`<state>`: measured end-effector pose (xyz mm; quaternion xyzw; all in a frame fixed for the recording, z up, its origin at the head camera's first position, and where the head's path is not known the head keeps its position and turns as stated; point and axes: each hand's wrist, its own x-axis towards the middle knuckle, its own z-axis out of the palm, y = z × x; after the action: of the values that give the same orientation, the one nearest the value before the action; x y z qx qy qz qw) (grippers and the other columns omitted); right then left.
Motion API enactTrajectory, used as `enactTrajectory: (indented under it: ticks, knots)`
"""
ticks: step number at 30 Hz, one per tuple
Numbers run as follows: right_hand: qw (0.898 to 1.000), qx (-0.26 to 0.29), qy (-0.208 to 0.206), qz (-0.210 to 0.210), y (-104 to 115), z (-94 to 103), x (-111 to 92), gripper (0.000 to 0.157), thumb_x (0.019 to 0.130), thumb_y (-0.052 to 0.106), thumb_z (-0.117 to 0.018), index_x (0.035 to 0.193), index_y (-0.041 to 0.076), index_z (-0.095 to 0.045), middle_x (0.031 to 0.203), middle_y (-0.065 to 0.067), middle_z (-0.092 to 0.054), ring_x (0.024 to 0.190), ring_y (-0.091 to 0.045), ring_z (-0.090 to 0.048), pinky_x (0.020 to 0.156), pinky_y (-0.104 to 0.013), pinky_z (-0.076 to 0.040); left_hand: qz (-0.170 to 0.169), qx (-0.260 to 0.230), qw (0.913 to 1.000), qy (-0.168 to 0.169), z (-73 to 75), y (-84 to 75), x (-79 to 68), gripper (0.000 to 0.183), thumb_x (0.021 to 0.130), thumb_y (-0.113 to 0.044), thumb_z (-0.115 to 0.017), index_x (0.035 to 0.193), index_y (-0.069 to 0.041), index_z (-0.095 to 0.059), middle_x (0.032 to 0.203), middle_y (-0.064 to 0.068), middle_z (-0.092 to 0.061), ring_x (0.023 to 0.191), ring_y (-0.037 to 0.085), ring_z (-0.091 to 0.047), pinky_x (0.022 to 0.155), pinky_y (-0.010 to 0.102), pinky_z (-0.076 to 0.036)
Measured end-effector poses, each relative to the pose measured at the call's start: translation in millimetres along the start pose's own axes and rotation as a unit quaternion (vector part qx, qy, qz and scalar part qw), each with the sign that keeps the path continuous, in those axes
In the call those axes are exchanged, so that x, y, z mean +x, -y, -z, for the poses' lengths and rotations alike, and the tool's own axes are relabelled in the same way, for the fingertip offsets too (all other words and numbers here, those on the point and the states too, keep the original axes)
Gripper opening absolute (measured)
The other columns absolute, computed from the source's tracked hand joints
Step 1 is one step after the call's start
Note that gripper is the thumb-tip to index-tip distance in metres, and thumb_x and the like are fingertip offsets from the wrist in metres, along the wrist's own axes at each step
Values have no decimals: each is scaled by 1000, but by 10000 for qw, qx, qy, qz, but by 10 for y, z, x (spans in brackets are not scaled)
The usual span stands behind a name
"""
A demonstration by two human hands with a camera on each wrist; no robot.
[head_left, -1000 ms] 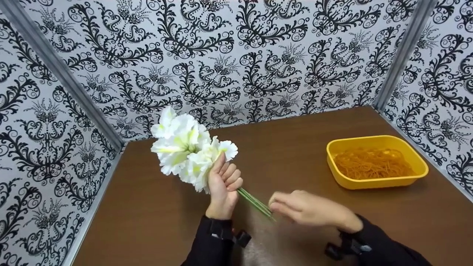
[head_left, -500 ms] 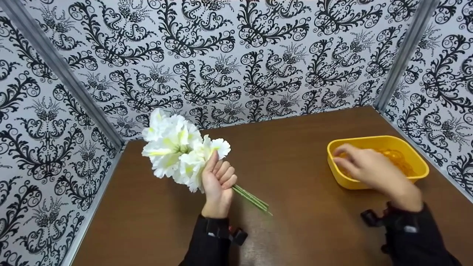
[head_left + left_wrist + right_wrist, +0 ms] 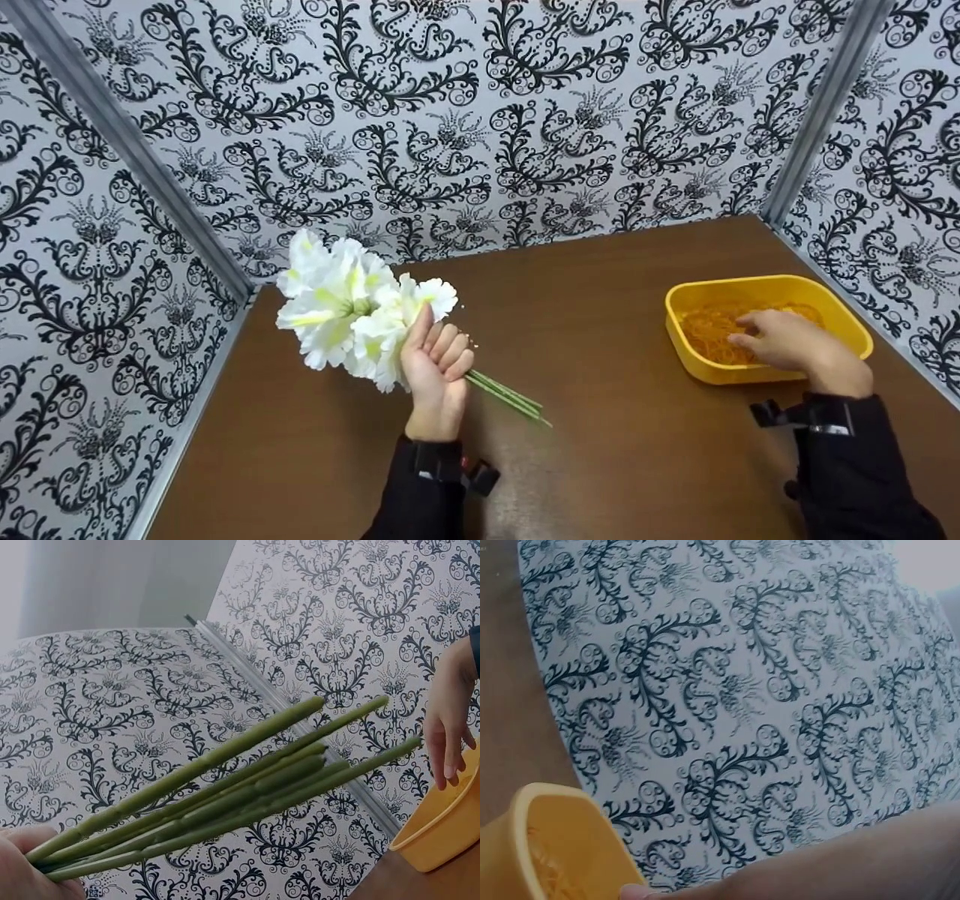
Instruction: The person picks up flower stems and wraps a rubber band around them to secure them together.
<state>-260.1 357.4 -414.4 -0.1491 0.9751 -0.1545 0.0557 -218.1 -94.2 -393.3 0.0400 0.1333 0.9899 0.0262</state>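
My left hand (image 3: 437,367) grips a bunch of white artificial flowers (image 3: 337,309) with yellow streaks, fingers curled round the stems just below the blooms. The green stems (image 3: 217,780) poke out past the hand, their ends slightly fanned in the left wrist view. On the right, my right hand (image 3: 795,346) hovers over a yellow plastic tub (image 3: 720,373), fingers bent loosely downward with nothing visible between them. Thin orange loops that look like rubber bands (image 3: 709,330) lie tangled in the tub. The right wrist view catches only part of that hand (image 3: 817,862), its fingertips mostly out of frame.
A brown wooden table (image 3: 585,300) lies under both hands. Patterned black-and-white panels (image 3: 480,135) enclose it at the back and sides, joined by grey metal posts (image 3: 817,112). The tub stands near the right-hand panel.
My right hand has left the stem ends and moved right to the tub, then shifted right within it. My left hand has drifted slightly left with the flowers.
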Motion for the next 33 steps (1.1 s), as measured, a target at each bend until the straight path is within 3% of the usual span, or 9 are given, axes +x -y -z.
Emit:
enactTrajectory:
  ticks: [4,8,12,18,25,33]
  knots:
    - [9995,122,283,-93,-30,-82,60,47,101,23,-62,123,-18,-58,115,-38,-62,108,-57,-58,95,-68,-44,90,-142,9998,133,-2,-10,-4,55,112,-30,-31,59,-19,-20,52,-10,-15,45,3,-9,37,16,-9]
    - [9983,275,502,-101,-53,-153,105,33,95,21,-70,106,-10,-69,92,-22,-69,82,-36,-64,79,-54,-53,231,-346,9989,234,5,-32,1,54,112,-31,-28,60,-20,-17,53,-10,-12,45,3,-8,37,15,-8]
    - [9976,422,530,-132,-72,-196,129,18,91,19,-75,89,1,-73,79,-6,-65,70,-22,-54,66,-39,-47,213,-307,9991,197,7,-40,7,54,112,-31,-28,61,-20,-17,53,-10,-12,45,3,-8,37,16,-8]
    - [9974,475,508,-175,-76,-198,139,11,88,13,-76,79,8,-74,76,-2,-65,67,-19,-53,62,-34,-44,132,-172,9996,170,-2,-38,6,54,112,-30,-29,61,-19,-18,53,-10,-13,45,3,-9,37,16,-9]
    - [9987,321,113,-371,-54,-69,99,16,96,20,-70,94,6,-78,81,-3,-68,69,-20,-56,62,-37,-46,115,-157,9996,188,-1,-32,14,54,112,-29,-30,60,-19,-19,53,-10,-14,45,3,-10,37,16,-10]
    - [9976,275,-611,-156,56,65,40,27,97,23,-71,104,-2,-75,101,-22,-73,89,-40,-66,79,-58,-52,109,-163,9998,85,17,-34,21,55,112,-29,-31,58,-19,-23,51,-10,-17,44,4,-11,36,16,-11]
